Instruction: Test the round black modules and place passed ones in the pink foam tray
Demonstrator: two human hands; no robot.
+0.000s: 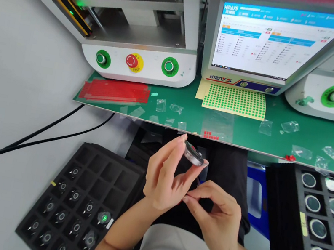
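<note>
A round watch case (193, 154) with a silvery rim and a dark face is held up by its edges between the thumb and fingers of my left hand (164, 180). A small red patch shows on its dark side. Just below and to the right, my right hand (219, 215) is closed in a pinch close to the heel of my left hand. Whatever lies between the right fingertips is too small and hidden to name. Both hands are in front of the bench edge, above my lap.
A green bench (155, 116) carries red sticker sheets (115, 91), a green-dot sheet (235, 101) and plastic film scraps (290, 127). Black trays of watch parts flank me, left (91, 148) and right (289, 196). Behind stand a monitor (276, 45) and button-fronted machines (149, 75). Black cables (19, 146) hang left.
</note>
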